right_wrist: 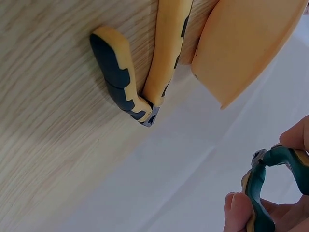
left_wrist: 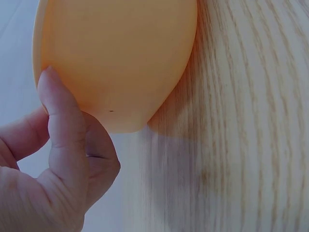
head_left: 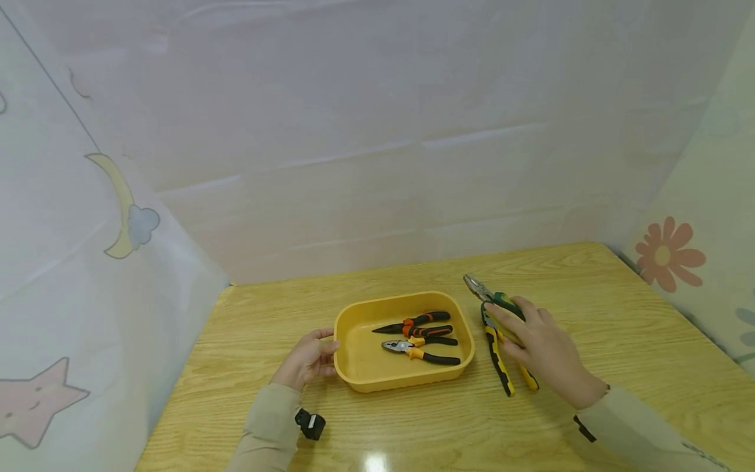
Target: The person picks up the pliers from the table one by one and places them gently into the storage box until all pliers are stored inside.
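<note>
A yellow tray [head_left: 360, 367] stands on the table, and my left hand [head_left: 309, 359] pinches its left rim, thumb on the inside as the left wrist view shows. Inside it lie needle-nose pliers [head_left: 421, 324] with black and orange handles and combination pliers [head_left: 420, 349] with black and yellow handles. To the right of the tray, my right hand [head_left: 545, 347] grips green-and-yellow-handled pliers [right_wrist: 260, 193], their metal nose pointing to the far left. Below them, a pair of yellow-and-black-handled pliers [right_wrist: 116, 67] rests on the table, its handles spread and partly covered by the right hand in the head view.
The wooden table [head_left: 265, 314] meets a pale cloth backdrop [head_left: 377, 196] along its back edge. Printed cloth walls with a moon [head_left: 120, 210] and a red flower [head_left: 669, 254] flank it. A black device [head_left: 310, 424] sits at the left wrist.
</note>
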`<state>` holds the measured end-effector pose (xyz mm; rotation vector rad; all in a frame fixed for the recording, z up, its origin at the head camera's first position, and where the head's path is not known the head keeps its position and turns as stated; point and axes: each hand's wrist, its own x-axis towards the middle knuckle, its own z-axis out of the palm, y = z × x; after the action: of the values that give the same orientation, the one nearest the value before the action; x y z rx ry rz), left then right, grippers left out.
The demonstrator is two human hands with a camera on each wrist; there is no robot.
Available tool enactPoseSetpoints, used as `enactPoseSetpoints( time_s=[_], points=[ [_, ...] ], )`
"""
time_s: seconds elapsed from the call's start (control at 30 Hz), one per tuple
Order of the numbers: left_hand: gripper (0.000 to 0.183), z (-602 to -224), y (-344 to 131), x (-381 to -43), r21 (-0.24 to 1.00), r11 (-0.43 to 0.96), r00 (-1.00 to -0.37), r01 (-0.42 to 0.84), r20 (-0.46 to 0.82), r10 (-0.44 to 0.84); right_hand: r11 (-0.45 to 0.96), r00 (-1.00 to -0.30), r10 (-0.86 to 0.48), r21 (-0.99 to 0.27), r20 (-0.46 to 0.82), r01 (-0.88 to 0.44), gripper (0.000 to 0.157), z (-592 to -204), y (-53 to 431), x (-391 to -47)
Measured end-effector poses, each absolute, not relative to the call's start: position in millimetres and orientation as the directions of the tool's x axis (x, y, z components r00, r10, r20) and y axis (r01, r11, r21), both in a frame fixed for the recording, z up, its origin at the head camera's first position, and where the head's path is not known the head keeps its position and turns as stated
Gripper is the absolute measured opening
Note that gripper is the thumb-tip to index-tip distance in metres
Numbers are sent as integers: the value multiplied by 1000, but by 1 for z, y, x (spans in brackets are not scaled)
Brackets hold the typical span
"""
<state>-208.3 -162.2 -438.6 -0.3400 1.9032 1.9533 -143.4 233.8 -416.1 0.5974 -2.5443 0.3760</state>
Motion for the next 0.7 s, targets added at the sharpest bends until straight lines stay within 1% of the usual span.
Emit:
enactPoseSetpoints(
  time_s=[0.23,0.4,0.5,0.53,0.57,0.63,0.7],
  points=[
    [40,-439,-163,-209,900,1,-894,-436,-434,109,864,-769,-341,-141,541,-483,57,-417,229,-145],
    [41,-439,-163,-210,899,-2,-893,-439,-436,114,863,-774,-349,-141,528,-485,60,-418,227,-146],
    [41,-439,-163,-210,898,-3,-892,-441,-438,117,858,-774,-361,-140,520,-495,43,-419,226,-147],
    [41,-439,-163,-210,897,-3,-891,-442,-438,118,857,-772,-366,-136,520,-498,41,-420,225,-148],
    [41,-439,-163,-211,897,-4,-891,-443,-439,118,854,-767,-371,-131,523,-503,43,-420,225,-148],
    [41,-439,-163,-211,896,-5,-890,-444,-440,120,852,-763,-376,-128,525,-508,44,-420,223,-149],
    [42,-439,-163,-211,896,-5,-890,-444,-440,122,853,-767,-374,-131,522,-506,41,-420,221,-149]
  ],
)
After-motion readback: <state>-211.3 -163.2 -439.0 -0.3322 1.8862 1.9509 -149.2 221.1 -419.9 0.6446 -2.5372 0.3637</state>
